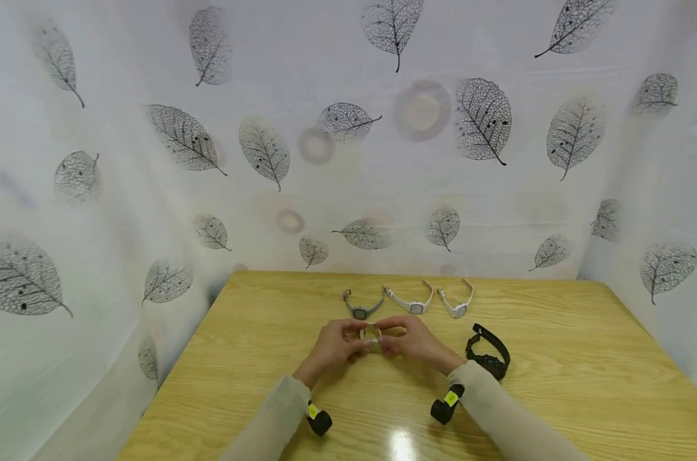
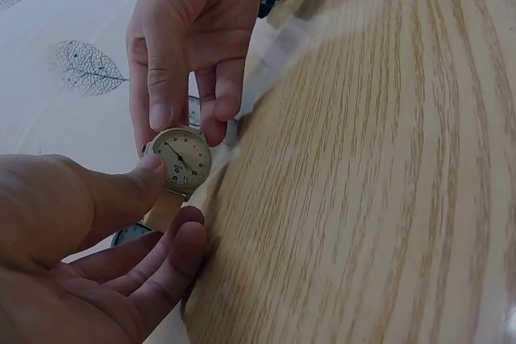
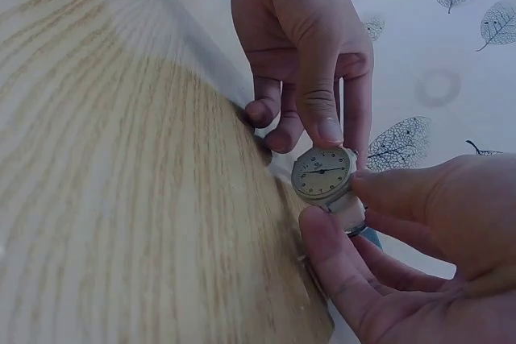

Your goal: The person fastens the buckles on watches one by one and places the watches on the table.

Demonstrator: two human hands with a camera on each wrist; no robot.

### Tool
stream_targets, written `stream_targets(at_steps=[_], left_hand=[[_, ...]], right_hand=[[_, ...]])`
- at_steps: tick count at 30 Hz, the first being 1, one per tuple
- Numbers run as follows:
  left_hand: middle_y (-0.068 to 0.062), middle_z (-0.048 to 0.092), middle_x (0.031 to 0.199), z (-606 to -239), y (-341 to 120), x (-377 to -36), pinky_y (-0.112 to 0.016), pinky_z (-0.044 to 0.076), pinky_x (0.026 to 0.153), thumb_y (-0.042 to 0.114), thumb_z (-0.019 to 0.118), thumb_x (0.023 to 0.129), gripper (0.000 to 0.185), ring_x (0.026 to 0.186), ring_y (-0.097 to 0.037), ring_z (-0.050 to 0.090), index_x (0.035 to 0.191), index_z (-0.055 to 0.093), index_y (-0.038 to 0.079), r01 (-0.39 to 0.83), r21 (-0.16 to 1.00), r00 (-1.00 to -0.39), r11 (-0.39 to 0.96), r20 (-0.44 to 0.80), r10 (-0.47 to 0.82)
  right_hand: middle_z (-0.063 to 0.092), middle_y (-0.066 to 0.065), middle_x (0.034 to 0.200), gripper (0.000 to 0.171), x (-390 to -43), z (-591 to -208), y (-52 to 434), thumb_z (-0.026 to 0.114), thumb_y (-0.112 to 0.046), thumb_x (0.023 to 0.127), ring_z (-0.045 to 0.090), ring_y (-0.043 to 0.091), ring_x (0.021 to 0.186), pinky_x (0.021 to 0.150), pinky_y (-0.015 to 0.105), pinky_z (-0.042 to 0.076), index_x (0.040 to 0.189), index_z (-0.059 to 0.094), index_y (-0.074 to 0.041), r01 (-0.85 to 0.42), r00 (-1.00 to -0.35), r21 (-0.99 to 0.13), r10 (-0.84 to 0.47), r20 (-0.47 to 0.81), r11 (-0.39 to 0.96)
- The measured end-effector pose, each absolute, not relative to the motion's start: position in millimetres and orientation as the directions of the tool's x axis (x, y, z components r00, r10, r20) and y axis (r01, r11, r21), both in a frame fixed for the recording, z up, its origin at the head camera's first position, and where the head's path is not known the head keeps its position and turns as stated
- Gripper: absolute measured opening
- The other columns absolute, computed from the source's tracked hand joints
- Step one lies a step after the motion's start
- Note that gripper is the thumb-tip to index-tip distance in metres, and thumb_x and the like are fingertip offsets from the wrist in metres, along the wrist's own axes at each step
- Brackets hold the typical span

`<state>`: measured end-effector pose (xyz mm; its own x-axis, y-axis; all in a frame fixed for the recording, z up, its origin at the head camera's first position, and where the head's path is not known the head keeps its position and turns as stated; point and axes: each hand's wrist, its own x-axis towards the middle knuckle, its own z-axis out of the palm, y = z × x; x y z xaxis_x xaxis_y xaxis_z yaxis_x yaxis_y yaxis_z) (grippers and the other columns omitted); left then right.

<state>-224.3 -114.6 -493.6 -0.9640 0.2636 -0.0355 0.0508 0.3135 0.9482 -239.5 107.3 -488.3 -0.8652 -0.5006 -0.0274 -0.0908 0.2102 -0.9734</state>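
Both hands hold a wristwatch (image 1: 371,342) between them, over the middle of the table. Its round, pale dial (image 2: 184,159) has dark numerals and thin hands, inside a light-coloured case. My left hand (image 1: 336,342) pinches one side, its thumb at the edge of the case. From the other side, my right hand (image 1: 414,342) grips the watch by thumb and fingers; the right wrist view shows that thumb against the case of the watch (image 3: 322,173). A pale strap (image 3: 348,211) runs down from the case, partly hidden by the fingers.
Behind the hands, a grey watch (image 1: 360,313) and two white watches, one central (image 1: 416,308) and one further right (image 1: 460,311), lie in a row. A black watch (image 1: 491,362) lies beyond the right wrist. A leaf-patterned curtain (image 1: 348,173) hangs behind the wooden table (image 1: 585,358).
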Motion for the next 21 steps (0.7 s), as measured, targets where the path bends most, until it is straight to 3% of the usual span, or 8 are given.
stream_targets(at_steps=[8,21], left_hand=[[-0.016,0.075,0.081,-489.8,-115.6,-223.4,-0.030,0.057,0.054,0.006,0.079,0.091,0.038,0.064,-0.022,0.071,0.126,0.069,-0.002,0.056,0.936,-0.963,0.348,-0.041,0.266],[-0.014,0.075,0.077,-493.0,-117.0,-225.1,-0.028,0.055,0.051,0.007,0.079,0.091,0.037,0.059,-0.017,0.067,0.126,0.070,-0.001,0.075,0.924,-0.963,0.375,-0.030,0.267]], right_hand=[[0.062,0.031,0.127,0.040,-240.2,-481.6,106.7,0.065,0.001,0.099,0.073,0.035,0.090,0.077,0.043,0.063,0.136,0.057,0.013,-0.069,-0.847,-0.974,-0.529,-0.057,0.215],[0.064,0.026,0.125,0.037,-245.3,-487.9,103.6,0.065,-0.002,0.100,0.072,0.028,0.084,0.073,0.040,0.062,0.135,0.060,0.010,-0.081,-0.851,-0.965,-0.521,-0.063,0.249]])
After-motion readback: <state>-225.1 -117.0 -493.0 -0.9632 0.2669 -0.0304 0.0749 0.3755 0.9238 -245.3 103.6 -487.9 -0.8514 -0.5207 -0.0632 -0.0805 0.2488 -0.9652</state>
